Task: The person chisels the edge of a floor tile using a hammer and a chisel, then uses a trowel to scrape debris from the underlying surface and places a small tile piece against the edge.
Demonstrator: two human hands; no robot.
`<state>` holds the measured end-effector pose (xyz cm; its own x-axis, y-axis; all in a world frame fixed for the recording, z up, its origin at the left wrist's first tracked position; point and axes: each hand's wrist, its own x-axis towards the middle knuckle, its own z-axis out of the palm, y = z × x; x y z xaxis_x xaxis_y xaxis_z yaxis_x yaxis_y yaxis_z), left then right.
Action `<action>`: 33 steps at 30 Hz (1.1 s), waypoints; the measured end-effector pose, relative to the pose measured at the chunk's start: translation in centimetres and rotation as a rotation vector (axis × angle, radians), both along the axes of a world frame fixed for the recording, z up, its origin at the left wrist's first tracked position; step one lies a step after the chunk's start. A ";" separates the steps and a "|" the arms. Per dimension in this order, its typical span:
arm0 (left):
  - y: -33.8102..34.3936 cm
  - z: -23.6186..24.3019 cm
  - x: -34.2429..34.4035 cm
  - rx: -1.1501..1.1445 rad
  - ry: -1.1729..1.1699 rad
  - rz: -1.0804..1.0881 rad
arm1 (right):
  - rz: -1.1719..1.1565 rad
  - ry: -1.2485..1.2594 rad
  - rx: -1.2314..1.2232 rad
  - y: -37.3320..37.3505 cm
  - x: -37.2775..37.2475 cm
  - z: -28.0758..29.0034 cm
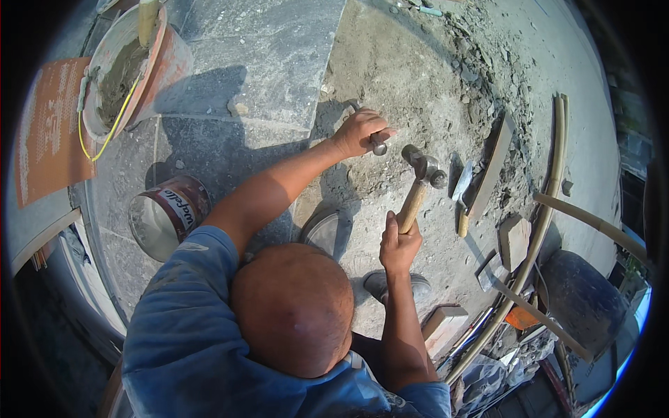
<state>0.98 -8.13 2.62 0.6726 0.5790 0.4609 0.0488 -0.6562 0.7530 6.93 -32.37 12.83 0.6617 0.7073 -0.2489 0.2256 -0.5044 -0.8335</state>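
Note:
My left hand (359, 132) is closed around a chisel (378, 145), whose round steel head sticks out of the fist over the rough grey ground. Most of its shaft is hidden by my fingers. The fist is beside the edge of the dark stone tiles (272, 83). My right hand (401, 247) grips the wooden handle of a hammer (422, 167). The hammer's steel head is raised a short way right of the chisel, apart from it. Loose sand and rubble (474, 76) lie beyond both hands.
At upper left stands a mortar bucket (157, 83) with a yellow handle; a paint pail (171, 212) is nearer my left arm. On the right lie a trowel (463, 182), a long flat bar (492, 167), bamboo poles (557, 153), brick pieces (514, 241) and a dark tub (584, 296).

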 end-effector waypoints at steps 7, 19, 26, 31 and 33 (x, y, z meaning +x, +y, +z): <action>-1.7 1.3 -1.2 -0.014 0.014 -0.017 | -0.174 0.136 0.356 2.6 2.5 13.1; -1.7 -0.7 -1.3 -0.010 -0.094 -0.008 | 0.142 -0.012 -0.148 -0.1 -2.1 0.1; -2.1 -1.0 -3.7 0.128 0.008 -0.064 | -0.003 0.053 0.478 -0.4 -2.3 6.1; -1.7 -0.8 -2.4 0.185 0.002 -0.171 | 0.182 -0.141 0.236 -3.6 -2.6 -2.2; -2.8 -2.1 -2.9 0.197 0.033 -0.210 | 0.125 0.040 -0.133 -3.6 -3.1 -3.1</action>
